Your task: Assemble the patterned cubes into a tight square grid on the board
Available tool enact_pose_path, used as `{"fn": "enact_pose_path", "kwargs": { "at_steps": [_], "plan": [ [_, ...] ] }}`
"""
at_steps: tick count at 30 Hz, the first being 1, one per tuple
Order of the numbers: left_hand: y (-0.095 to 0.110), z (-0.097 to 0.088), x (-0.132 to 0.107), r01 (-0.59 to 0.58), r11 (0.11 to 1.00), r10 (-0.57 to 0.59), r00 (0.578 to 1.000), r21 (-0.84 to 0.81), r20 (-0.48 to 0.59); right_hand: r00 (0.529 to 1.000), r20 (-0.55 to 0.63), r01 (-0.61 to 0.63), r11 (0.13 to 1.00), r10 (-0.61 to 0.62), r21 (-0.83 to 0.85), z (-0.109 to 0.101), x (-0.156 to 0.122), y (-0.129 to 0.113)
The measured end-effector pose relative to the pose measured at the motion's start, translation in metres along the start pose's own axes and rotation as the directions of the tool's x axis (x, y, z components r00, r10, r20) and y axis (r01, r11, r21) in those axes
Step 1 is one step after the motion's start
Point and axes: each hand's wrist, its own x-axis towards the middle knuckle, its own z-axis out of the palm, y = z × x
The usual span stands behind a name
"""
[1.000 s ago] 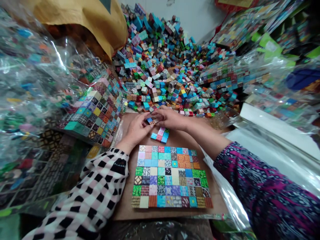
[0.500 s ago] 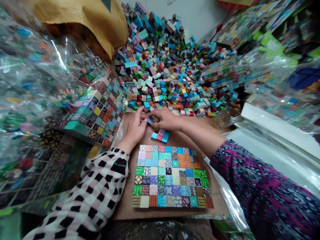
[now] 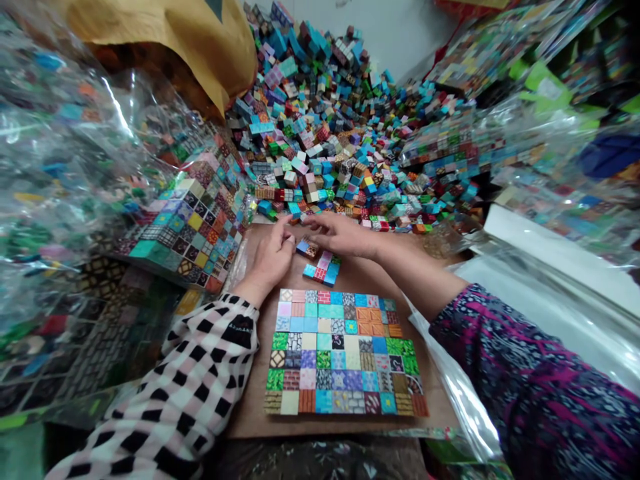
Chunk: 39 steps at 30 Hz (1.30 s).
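My left hand [image 3: 274, 255] rests on the brown board, its index finger stretched forward and its thumb beside a short row of printed cubes [image 3: 307, 249]. I see nothing held in it, though its inner side is partly hidden. My right hand [image 3: 343, 235] is over the far edge of the board, fingers apart and reaching left above that row. Just nearer lies a small cluster of blue, pink and red brick-patterned cubes [image 3: 321, 270]. Closer to me, a flat rectangular block of many patterned cubes [image 3: 345, 353] lies in rows with a stepped right edge.
A large heap of loose cubes [image 3: 325, 147] rises behind the brown board [image 3: 245, 413]. On the left stand a wrapped stack of cubes [image 3: 195, 220] and clear bags of small coloured pieces [image 3: 60, 167]. Clear plastic sheeting [image 3: 540, 293] lies to the right.
My right hand has let go of the short row of cubes and shifted slightly right, its fingers spreading. The row now lies on the board beside the cluster. My left hand has barely moved.
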Motion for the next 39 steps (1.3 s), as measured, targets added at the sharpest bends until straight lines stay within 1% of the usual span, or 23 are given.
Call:
{"fn": "enact_pose_path", "kwargs": {
  "at_steps": [1, 3, 6, 9, 13, 18, 22, 25, 28, 31, 35, 39],
  "plan": [
    [0.001, 0.000, 0.000, 0.005, 1.000, -0.005, 1.000, 0.005, 0.006, 1.000, -0.031, -0.006, 1.000, 0.006, 0.010, -0.002, 0.000, 0.001],
    [0.002, -0.001, 0.001, 0.005, 1.000, -0.005, 1.000, 0.012, 0.015, 0.998, -0.048, -0.028, 0.999, 0.029, 0.016, -0.005, 0.000, 0.004],
    [0.002, 0.000, 0.001, -0.011, 1.000, 0.011, 1.000, -0.009, 0.017, 0.997, -0.020, -0.070, 0.998, 0.070, -0.008, -0.004, -0.001, 0.008],
    [-0.001, 0.001, 0.001, -0.015, 0.999, 0.016, 1.000, -0.032, 0.019, 0.998, -0.003, -0.069, 0.997, 0.069, -0.030, 0.003, -0.001, 0.011],
    [-0.003, 0.002, 0.001, -0.004, 0.998, 0.005, 1.000, -0.063, 0.009, 0.999, 0.020, -0.047, 0.999, 0.047, 0.020, 0.012, 0.001, 0.012],
    [0.001, 0.001, 0.000, -0.008, 0.995, 0.009, 1.000, -0.104, 0.009, 0.998, 0.031, -0.050, 0.998, 0.049, 0.038, 0.014, 0.000, 0.011],
    [0.006, -0.001, -0.002, 0.005, 0.998, -0.003, 1.000, -0.070, 0.028, 0.999, 0.037, 0.013, 0.997, -0.016, 0.080, 0.014, -0.005, 0.005],
    [0.008, -0.001, -0.003, 0.013, 0.998, -0.012, 1.000, -0.065, 0.026, 0.996, 0.061, 0.061, 0.997, -0.063, 0.041, 0.013, -0.006, 0.000],
    [0.010, -0.002, -0.003, 0.015, 0.998, -0.012, 0.999, -0.065, 0.033, 0.993, 0.087, 0.078, 0.997, -0.078, 0.006, 0.012, -0.007, -0.001],
    [0.014, -0.004, -0.004, 0.002, 0.998, 0.001, 0.999, -0.059, 0.046, 0.991, 0.102, 0.089, 0.996, -0.090, 0.010, 0.012, -0.008, -0.002],
    [0.018, -0.006, -0.006, -0.009, 0.999, 0.011, 0.999, -0.043, 0.049, 0.991, 0.095, 0.090, 0.996, -0.092, 0.022, 0.012, -0.013, -0.003],
    [0.018, -0.006, -0.005, 0.003, 1.000, -0.001, 0.999, -0.027, 0.053, 0.991, 0.086, 0.103, 0.995, -0.103, 0.008, 0.012, -0.016, -0.004]
  ]
}}
